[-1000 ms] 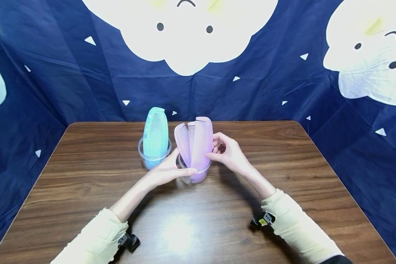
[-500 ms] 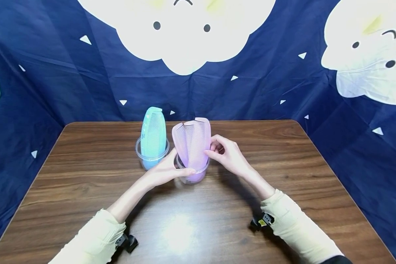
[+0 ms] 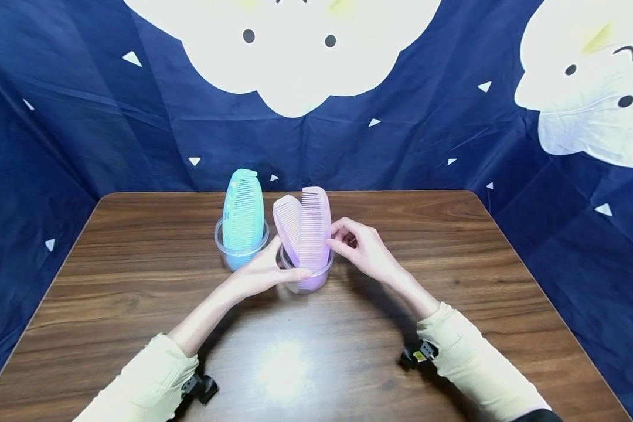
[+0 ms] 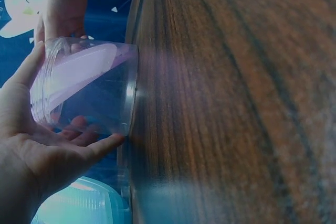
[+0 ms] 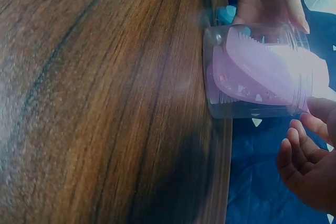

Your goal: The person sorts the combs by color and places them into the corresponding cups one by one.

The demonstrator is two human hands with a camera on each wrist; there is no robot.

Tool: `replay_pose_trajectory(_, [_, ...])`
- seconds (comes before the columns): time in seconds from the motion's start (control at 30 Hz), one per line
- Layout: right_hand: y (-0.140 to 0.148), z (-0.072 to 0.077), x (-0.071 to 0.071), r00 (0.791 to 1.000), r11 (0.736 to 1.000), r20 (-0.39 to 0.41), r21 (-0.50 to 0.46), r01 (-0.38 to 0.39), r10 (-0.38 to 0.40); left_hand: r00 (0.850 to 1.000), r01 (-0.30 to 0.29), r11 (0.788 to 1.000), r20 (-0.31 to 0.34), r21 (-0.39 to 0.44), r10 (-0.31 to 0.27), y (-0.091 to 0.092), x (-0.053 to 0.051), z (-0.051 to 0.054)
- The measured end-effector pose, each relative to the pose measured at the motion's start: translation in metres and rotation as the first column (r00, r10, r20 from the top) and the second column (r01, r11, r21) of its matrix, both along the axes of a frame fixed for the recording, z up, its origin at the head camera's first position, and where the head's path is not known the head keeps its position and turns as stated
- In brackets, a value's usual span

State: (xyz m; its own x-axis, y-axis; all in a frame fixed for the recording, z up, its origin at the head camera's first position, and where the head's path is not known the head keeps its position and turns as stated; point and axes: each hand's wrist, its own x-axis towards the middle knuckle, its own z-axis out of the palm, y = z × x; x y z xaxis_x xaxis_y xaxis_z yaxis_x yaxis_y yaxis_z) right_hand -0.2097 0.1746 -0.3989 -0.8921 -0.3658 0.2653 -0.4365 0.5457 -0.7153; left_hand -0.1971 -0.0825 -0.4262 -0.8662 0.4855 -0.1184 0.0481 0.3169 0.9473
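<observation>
A clear plastic jar (image 3: 291, 287) stands on the table with purple combs upright in it. One purple comb (image 3: 287, 223) leans left and another comb (image 3: 316, 225) stands almost straight, partly overlapping it. My left hand (image 3: 258, 274) holds the jar from its left side, thumb across the front near the rim; the jar wall (image 4: 105, 114) shows between thumb and fingers in the left wrist view. With thumb and forefinger, my right hand (image 3: 366, 251) pinches the right edge of the straighter comb just above the rim. Its other fingers are curled in the right wrist view.
Just left of the held jar stands a second clear jar (image 3: 219, 241) with blue combs (image 3: 244, 211) in it. Both are on a brown wooden table (image 3: 427, 234), near its back edge. A dark blue cloth (image 3: 153, 140) with white clouds hangs behind.
The purple combs have shifted against each other: the straighter one has turned a little, and the middle one now hides behind the others. Both hands keep nearly the same places.
</observation>
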Motion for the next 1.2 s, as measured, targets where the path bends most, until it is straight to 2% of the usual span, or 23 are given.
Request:
replay_pose_trajectory(0.2, [0.003,-0.001,0.000,1.000,1.000,0.011,0.003,-0.008,0.008,1.000,0.021,0.999,-0.008,0.030,-0.020,0.001,0.000,-0.001])
replay_pose_trajectory(0.63, [0.007,0.001,0.001,0.999,0.999,0.016,0.038,-0.030,0.029,1.000,0.006,0.996,0.002,0.084,-0.006,-0.001,0.000,-0.004])
replay_pose_trajectory(1.0, [0.017,0.000,0.005,0.998,0.996,0.030,0.064,-0.057,0.055,0.998,-0.004,0.996,-0.057,0.085,0.009,-0.004,0.006,-0.004])
replay_pose_trajectory(1.2, [0.022,-0.001,0.006,0.997,0.991,0.007,0.104,-0.083,0.083,0.996,-0.025,0.999,-0.082,0.031,0.028,-0.005,0.009,-0.003])
